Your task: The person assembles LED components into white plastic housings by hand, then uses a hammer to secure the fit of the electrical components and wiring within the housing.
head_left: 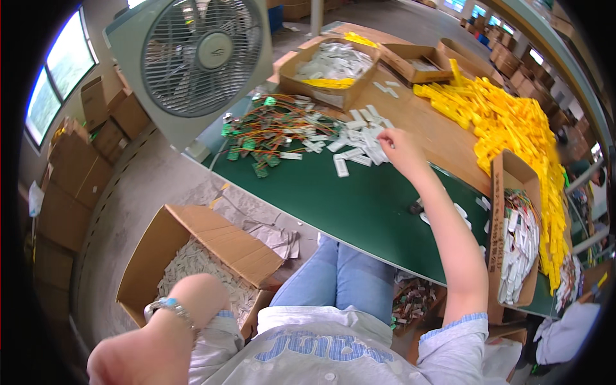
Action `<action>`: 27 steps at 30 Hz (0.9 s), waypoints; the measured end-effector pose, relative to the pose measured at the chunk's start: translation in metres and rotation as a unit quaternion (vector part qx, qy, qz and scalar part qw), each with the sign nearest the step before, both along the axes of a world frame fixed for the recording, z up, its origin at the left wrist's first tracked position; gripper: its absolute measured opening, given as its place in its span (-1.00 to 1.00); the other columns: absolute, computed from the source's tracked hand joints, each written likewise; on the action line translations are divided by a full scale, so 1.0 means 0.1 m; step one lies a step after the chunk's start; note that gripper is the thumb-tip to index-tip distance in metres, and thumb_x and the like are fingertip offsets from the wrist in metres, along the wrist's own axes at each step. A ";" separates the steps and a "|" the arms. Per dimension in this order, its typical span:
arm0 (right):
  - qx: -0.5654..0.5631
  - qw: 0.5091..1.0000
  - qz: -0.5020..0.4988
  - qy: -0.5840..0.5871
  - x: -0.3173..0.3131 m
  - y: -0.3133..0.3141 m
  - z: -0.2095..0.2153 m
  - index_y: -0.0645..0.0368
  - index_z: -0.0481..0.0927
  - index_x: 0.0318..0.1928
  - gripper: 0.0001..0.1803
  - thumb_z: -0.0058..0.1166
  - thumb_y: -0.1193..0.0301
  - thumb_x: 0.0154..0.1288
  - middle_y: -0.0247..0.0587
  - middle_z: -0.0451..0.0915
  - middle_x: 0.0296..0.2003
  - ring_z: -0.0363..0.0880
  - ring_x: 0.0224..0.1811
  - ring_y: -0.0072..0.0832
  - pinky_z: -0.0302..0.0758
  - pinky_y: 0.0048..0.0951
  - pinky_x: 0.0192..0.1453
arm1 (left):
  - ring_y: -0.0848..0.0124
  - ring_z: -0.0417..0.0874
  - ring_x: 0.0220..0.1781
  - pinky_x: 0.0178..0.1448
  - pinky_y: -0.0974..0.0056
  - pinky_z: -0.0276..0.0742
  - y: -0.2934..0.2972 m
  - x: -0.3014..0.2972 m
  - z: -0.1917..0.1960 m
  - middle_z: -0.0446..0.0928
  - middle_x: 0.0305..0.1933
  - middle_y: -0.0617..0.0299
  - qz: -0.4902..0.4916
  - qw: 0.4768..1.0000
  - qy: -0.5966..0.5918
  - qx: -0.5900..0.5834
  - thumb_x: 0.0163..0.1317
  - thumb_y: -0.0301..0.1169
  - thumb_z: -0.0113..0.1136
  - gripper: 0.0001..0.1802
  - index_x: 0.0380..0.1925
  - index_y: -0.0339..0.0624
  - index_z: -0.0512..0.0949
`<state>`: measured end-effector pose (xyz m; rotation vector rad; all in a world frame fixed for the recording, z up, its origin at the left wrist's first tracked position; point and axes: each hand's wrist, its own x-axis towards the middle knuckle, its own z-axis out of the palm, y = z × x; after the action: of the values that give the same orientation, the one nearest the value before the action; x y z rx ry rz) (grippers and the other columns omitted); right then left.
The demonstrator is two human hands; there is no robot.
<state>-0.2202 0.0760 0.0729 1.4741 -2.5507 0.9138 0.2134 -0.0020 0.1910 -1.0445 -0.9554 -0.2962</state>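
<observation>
The right hand [399, 145] is reaching out over the green table [359, 205], fingers curling down onto the near edge of the pile of white plastic pieces [359, 138]; can't tell if it's actually pinching one or just touching them. The pile is lying right under and just left of that hand, w/ a tangle of green boards and orange wires [269, 131] further left. The left hand [196, 292] is hanging low beside the lap, over the open cardboard box [192, 256] on the floor that's filled w/ pale pieces; hand is bent away from the camera, so can't tell if it's clenched or loose. Yellow parts [507, 122] are heaping on the table's far right side, well apart from both hands
</observation>
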 end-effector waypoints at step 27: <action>-0.059 0.992 -0.044 -0.105 0.87 1.05 -0.06 0.22 0.59 0.02 -0.67 0.26 0.51 0.23 -0.19 0.67 -0.09 0.65 -0.08 -0.41 0.52 -0.34 -0.06 | 0.19 0.54 -0.03 0.08 0.14 0.51 -1.46 -2.20 -1.63 0.57 -0.20 0.22 0.411 0.670 -0.608 0.114 0.05 -0.62 0.25 -0.79 -0.28 -0.16 0.62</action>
<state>-0.1328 0.1813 0.0669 1.2866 -2.6255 1.2432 -0.0066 -0.1476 0.0277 0.0703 -2.4121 -0.3198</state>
